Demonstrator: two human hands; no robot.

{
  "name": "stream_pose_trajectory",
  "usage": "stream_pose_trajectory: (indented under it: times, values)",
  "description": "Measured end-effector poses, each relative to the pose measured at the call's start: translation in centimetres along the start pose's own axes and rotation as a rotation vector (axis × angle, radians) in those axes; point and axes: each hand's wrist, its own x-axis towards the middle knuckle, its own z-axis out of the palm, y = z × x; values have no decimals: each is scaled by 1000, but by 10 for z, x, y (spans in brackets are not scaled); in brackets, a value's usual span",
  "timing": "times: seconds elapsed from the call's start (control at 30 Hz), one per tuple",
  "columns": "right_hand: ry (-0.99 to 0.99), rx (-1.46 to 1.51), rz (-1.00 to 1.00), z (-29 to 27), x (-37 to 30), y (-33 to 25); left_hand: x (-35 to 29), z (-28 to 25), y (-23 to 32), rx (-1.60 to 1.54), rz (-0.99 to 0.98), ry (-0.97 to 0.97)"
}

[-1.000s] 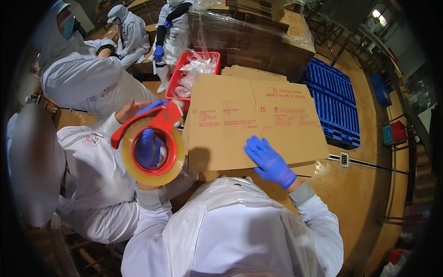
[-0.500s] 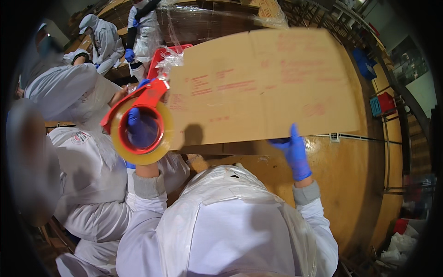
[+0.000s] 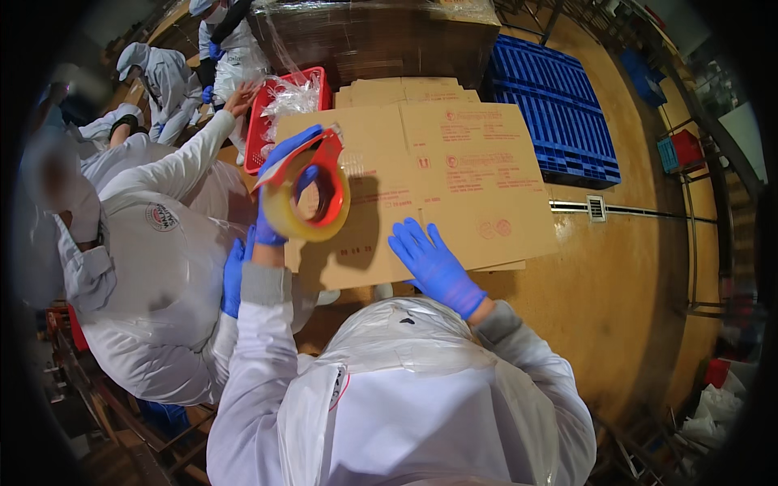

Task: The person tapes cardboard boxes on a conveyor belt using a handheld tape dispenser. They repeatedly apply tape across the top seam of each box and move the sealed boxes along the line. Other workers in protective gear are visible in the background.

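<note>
My left hand (image 3: 267,233), in a blue glove, grips a red tape dispenser (image 3: 335,204) with a wide roll of yellowish clear tape. The dispenser is held above the left part of a flat brown cardboard carton (image 3: 486,194) with red print, and casts a shadow on it. My right hand (image 3: 438,271), also gloved in blue, rests with fingers spread on the carton's near edge. Beneath and behind that carton, more flat cardboard (image 3: 381,93) shows in a stack.
At the far left of the stack stands a red basket (image 3: 327,91) of clear plastic. A co-worker in white (image 3: 162,251) sits close on my left, one arm stretched to the basket. Behind are a blue pallet (image 3: 559,105) and wrapped boxes (image 3: 373,44). A floor drain (image 3: 597,208) lies right.
The carton, raised half a second ago, now lies lower and flat on the stack, uncovering the blue pallet. My right hand has moved left onto its surface. The co-worker's arm now extends toward the basket.
</note>
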Motion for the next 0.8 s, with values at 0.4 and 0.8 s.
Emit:
stream_pose_trajectory:
  times: [0.4, 0.8]
  values:
    - [233, -101, 168, -73, 127, 106, -92, -33, 77, 151, 318, 362]
    - [-29, -9, 57, 29, -11, -33, 25, 45, 32, 290, 162, -358]
